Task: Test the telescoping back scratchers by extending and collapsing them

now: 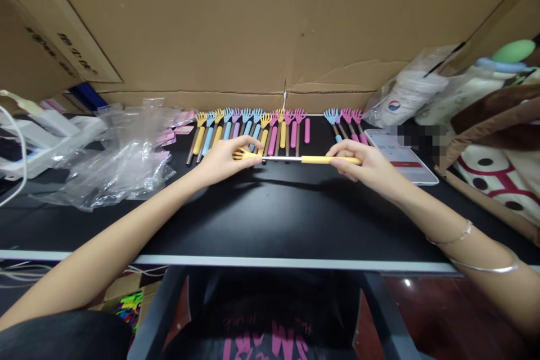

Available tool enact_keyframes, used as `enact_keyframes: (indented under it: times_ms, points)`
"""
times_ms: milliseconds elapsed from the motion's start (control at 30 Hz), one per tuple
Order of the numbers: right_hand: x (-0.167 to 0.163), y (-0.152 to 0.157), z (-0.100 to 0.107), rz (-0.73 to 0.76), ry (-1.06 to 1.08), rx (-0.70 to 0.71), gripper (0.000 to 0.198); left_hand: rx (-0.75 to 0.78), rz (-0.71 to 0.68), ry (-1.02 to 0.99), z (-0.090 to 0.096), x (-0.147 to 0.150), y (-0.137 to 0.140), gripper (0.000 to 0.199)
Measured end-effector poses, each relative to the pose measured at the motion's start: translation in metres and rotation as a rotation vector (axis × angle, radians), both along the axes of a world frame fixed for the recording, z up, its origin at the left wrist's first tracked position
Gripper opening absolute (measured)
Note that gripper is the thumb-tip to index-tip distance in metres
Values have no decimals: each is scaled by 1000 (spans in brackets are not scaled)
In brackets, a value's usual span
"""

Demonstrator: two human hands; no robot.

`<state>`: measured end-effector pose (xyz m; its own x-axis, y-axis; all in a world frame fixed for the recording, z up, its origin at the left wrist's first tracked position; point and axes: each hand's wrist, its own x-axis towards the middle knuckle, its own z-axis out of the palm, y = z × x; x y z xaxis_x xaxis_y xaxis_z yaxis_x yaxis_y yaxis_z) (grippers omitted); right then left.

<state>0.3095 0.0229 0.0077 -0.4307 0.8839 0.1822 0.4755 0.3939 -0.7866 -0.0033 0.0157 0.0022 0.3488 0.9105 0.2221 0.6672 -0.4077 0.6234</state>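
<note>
a yellow scratcher is held level above the desk, stretched between two hands. its pronged head is pinched between thumb and fingers of the left hand, which is closed around it. its yellow sleeve is gripped near the end by the right hand, whose thumb and fingers are closed about it. between the hands a bare length of metal rod is exposed. a shadow is cast on the desk below.

behind, a row of scratchers in yellow, blue, purple and pink is laid out, heads toward the cardboard. beside its right end a pink sleeve is set down, and farther right a smaller group is placed. near the right hand a phone is laid flat, partly blurred out. clear bags are heaped at the left. bracelets are worn on the right arm.
</note>
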Motion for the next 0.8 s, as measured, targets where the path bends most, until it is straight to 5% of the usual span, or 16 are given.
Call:
enact_keyframes:
  times_ms: [333, 533, 800]
  points:
    - [-2, 0, -1, -18, 145, -106, 34, -424, -22, -306, 6, -3, 1, 43]
    - [2, 3, -3, -25, 137, -120, 36, -553, -187, -279, 5, -4, 0, 37]
    - [0, 2, -8, -24, 155, -179, 38, -424, -208, -213, 3, -2, -2, 29]
